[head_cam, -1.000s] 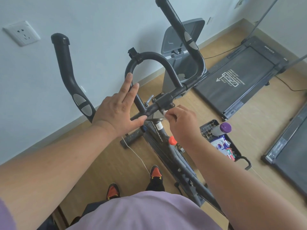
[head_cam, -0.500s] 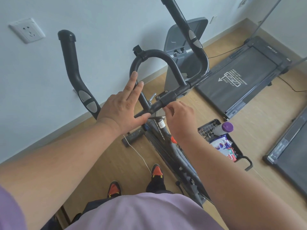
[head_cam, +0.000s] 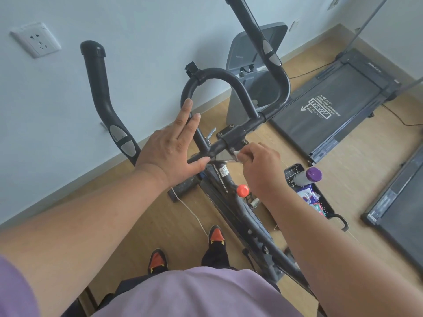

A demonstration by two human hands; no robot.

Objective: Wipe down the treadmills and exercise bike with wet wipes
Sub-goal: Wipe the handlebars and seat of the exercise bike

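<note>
The black exercise bike [head_cam: 226,179] stands right in front of me, its curved handlebar loop [head_cam: 214,75] rising toward the wall. My left hand [head_cam: 174,147] rests on the left part of the handlebar with straight fingers and the thumb under the bar. My right hand [head_cam: 258,165] pinches a small white wet wipe [head_cam: 237,153] against the underside of the handlebar clamp [head_cam: 233,135]. A dark treadmill [head_cam: 332,110] lies on the floor at the right; the edge of a second treadmill [head_cam: 398,207] shows at the far right.
A black basket [head_cam: 320,202] with a purple-capped bottle [head_cam: 309,176] and packets sits on the wooden floor right of the bike. A grey bin [head_cam: 256,88] stands behind the handlebar by the wall. A wall socket [head_cam: 36,40] is at upper left. My feet stand left of the bike frame.
My right hand with the wipe has shifted slightly along the underside of the clamp. The left hand stays on the bar. The view has tilted a little.
</note>
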